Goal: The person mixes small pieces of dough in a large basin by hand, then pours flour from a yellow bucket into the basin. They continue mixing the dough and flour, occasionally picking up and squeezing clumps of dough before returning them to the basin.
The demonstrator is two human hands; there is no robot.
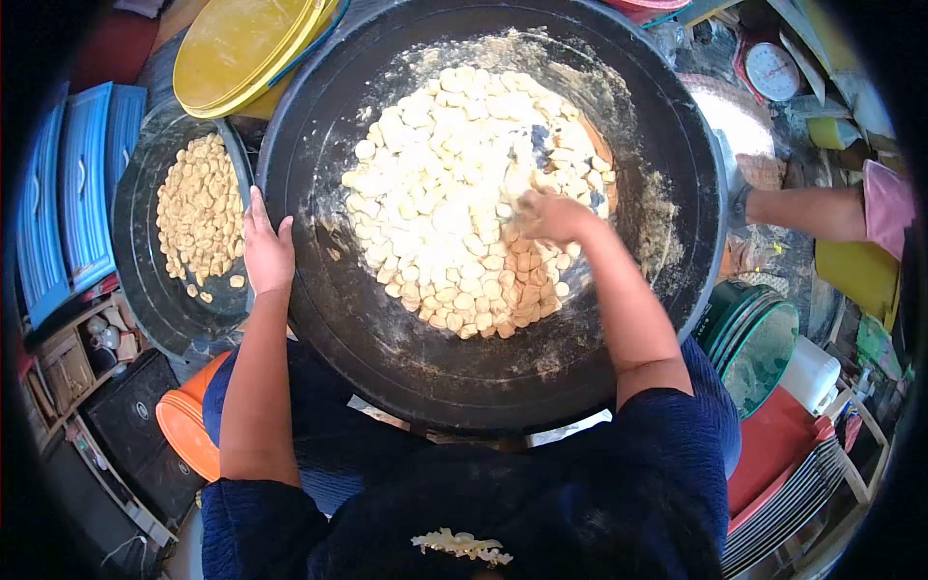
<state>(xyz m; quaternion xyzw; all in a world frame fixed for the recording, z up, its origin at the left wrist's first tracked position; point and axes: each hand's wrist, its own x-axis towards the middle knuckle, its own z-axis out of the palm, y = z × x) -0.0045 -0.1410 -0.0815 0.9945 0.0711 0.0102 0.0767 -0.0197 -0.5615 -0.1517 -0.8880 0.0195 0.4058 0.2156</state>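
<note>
A large round black basin (387,382) fills the middle of the head view, its inside walls dusted with flour. Many small, flat, pale dough pieces (425,193) lie heaped in it. My left hand (269,246) rests against the basin's left rim, fingers stretched out and thumb apart. Reaching into the right part of the heap, my right hand (553,217) touches the dough pieces; its fingers are blurred and partly hidden. An orange-brown edge of some object (596,145) shows beside the heap, too covered to identify.
At left, a smaller dark basin (135,261) holds browner pieces (200,208). A yellow bucket lid (242,48) stands behind it. On the right are another person's arm (807,211), stacked green buckets (764,353) and a dial scale (772,72). An orange bucket (184,420) sits lower left.
</note>
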